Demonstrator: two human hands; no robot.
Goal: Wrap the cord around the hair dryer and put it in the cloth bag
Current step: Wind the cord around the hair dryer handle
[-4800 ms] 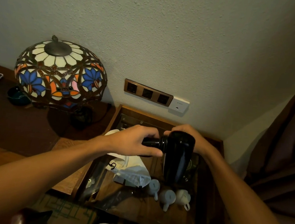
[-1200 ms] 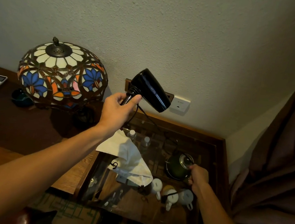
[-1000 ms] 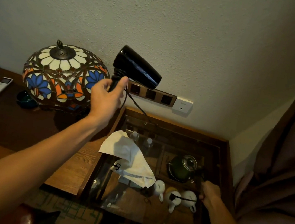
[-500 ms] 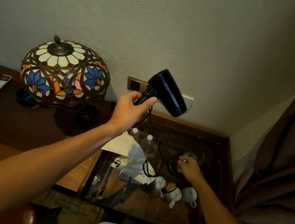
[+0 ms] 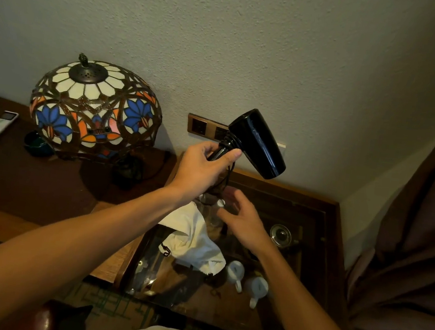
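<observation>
- Fingers of my left hand [image 5: 201,168] are curled round the handle of the hair dryer [image 5: 258,143], which I hold raised in front of the wall, its barrel slanting down to the right, above the glass tabletop [image 5: 306,256].
- Fingers of my right hand [image 5: 241,217], below the dryer, are loosely spread and grasp nothing I can make out; motion blur hides whether they touch the cord.
- Cord [image 5: 229,171]: a few black turns sit at the top of the handle just above my left thumb, and a slack length hangs down behind my left hand toward the right one. Its plug end is not visible.
- Cloth bag [image 5: 191,239]: white, crumpled, lying on the near left part of the tabletop below both hands, with a small black loop at one edge. Its opening is not evident.
- Surroundings: a stained-glass lamp [image 5: 95,107] to the left, a socket strip [image 5: 206,129] behind the dryer, white cups [image 5: 248,281] beside the bag.
- Step in hand, as I judge it: winding the cord, partly done; bagging not begun.
- Next move calls for the right hand to take up the hanging cord and lead it round the handle under light tension, so the existing turns do not slip.
</observation>
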